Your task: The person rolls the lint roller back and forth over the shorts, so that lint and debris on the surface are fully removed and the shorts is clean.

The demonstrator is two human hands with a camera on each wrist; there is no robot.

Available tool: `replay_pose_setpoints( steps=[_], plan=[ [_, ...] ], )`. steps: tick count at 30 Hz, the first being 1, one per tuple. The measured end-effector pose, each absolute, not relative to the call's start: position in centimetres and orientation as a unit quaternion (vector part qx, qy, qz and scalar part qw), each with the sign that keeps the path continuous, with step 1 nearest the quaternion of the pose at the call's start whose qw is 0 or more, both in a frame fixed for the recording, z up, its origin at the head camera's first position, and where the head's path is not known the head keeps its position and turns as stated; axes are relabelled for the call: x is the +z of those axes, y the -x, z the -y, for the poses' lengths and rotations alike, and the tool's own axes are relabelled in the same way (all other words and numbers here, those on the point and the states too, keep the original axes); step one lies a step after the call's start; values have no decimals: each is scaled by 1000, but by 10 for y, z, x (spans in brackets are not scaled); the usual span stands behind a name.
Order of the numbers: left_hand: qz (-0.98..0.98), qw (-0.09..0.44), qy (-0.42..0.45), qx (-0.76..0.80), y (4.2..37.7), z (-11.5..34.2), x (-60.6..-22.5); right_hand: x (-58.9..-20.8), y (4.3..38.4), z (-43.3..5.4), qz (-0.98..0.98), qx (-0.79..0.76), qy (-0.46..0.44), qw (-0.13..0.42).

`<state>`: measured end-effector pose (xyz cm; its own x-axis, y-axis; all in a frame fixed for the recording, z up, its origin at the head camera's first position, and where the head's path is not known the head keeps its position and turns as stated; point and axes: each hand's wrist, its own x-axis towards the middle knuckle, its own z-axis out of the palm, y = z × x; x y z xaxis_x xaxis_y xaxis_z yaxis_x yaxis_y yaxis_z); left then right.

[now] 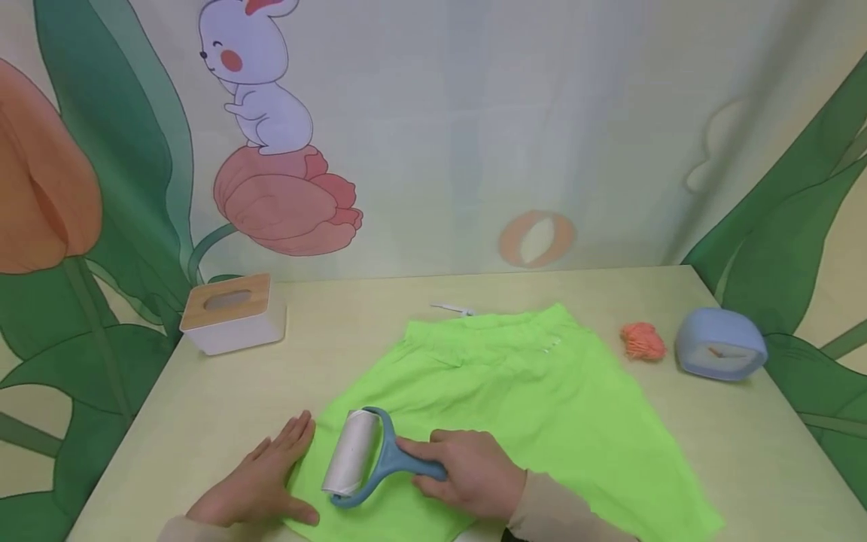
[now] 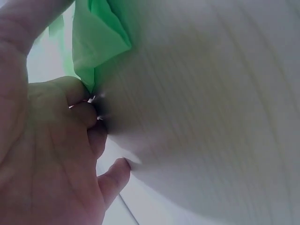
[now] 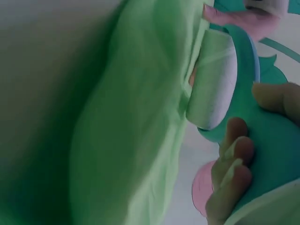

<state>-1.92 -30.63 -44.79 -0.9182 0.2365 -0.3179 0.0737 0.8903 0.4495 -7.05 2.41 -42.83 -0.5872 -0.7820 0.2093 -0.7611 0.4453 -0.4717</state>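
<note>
Bright green shorts lie spread on the table, waistband toward the back. My right hand grips the blue handle of a lint roller, its index finger stretched along the handle. The white roll rests on the left leg of the shorts. In the right wrist view the roll meets the wrinkled green cloth. My left hand rests at the left edge of the shorts, thumb spread onto the cloth. From the left wrist view, the left hand's palm shows beside a fold of green cloth.
A white tissue box with a wooden lid stands at the back left. On the right are a bundle of coral yarn and a blue clock. A thin white item lies behind the waistband. A printed curtain hangs behind the table.
</note>
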Motion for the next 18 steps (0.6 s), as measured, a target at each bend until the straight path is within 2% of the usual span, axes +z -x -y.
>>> replay_pose_setpoints(
  steps=[5, 9, 18],
  plan=[
    [-955, 189, -75, 217, 19, 303, -446, -437, 69, -10, -855, -250, 453, 15],
    [-956, 187, -78, 214, 20, 302, -445, -435, 68, -10, -862, -233, 450, 31],
    [-958, 189, -76, 202, 20, 303, -447, -418, 61, -42, -864, -254, 428, 83]
  ],
)
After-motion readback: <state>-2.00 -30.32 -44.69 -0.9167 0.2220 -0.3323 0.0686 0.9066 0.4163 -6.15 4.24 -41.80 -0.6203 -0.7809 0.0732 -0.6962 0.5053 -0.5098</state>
